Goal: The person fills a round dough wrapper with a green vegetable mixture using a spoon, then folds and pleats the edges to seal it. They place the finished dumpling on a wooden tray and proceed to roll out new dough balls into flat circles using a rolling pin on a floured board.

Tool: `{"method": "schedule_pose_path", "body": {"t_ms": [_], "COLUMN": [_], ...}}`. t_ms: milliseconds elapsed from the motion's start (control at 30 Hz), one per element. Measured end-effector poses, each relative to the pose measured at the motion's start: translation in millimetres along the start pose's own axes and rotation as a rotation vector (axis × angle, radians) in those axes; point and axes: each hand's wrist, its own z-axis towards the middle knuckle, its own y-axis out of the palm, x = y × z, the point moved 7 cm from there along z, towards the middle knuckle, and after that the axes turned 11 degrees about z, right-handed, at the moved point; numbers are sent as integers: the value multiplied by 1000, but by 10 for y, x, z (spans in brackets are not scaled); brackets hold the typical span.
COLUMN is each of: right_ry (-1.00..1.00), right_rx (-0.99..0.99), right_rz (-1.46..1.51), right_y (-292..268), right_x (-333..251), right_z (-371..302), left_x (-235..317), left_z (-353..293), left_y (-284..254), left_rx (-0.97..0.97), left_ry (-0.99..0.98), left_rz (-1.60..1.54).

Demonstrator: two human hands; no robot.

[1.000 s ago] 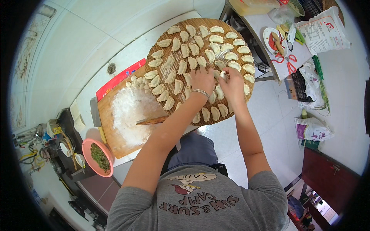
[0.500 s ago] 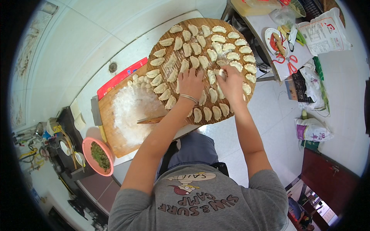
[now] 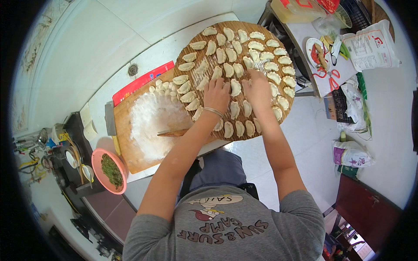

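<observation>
Wood, round and floured, fills the space under your hands: a board (image 3: 211, 60) set with rows of pale crescent dumplings (image 3: 235, 87), one of them lying right between your two hands. Your left hand (image 3: 217, 95) is palm down, fingers a little apart and pointing to twelve o'clock, with the tips just beside another dumpling. What lies beneath it is hidden, so you cannot tell whether that grip is pinching anything. Your right hand (image 3: 258, 90) bends its fingers down toward eleven o'clock; the hand's back covers most of the tips, so whether this grip is closed on a dumpling cannot be told either.

At eight o'clock from your hands, a rectangular cutting board (image 3: 123, 122) on the desk (image 3: 104, 95) carries a spread of white flour (image 3: 150, 130), small dough pieces (image 3: 163, 89) near its top and a tapered wooden stick (image 3: 171, 133). Further out at eight o'clock, a pink bowl (image 3: 96, 172) holds a chopped green mixture (image 3: 112, 170). At two o'clock, a white plate (image 3: 310, 43) bears red and tan food; at one o'clock stands a yellowish plastic tub (image 3: 296, 14), its contents unclear.
</observation>
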Motion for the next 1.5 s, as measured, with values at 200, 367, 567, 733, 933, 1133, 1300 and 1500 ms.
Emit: {"method": "schedule_pose_path", "body": {"t_ms": [200, 367, 567, 733, 933, 1133, 1300, 1500], "right_ry": [-4, -34, 36, 79, 46, 76, 120, 84], "right_rx": [-93, -142, -105, -44, -73, -76, -51, -22], "right_rz": [-36, -48, -76, -103, -168, -233, -106, -197], "right_y": [-112, 40, 118, 143, 157, 186, 142, 78], "right_x": [461, 486, 523, 557, 471, 486, 561, 463], "right_z": [1, -39, -21, -41, -76, -42, -5, -54], "left_x": [61, 249, 212, -163, -549, -743, -834, -1052], "left_z": [39, 140, 136, -224, -809, -1206, -1505, -1913], "left_y": [-84, -177, -303, -546, -696, -870, -965, -789], "left_rx": [-6, 62, 140, 198, 171, 226, 245, 161], "left_ry": [19, 129, 65, -4, -63, -122, -161, -275], "left_rz": [-43, -132, -226, -277, -305, -301, -227, -163]}}
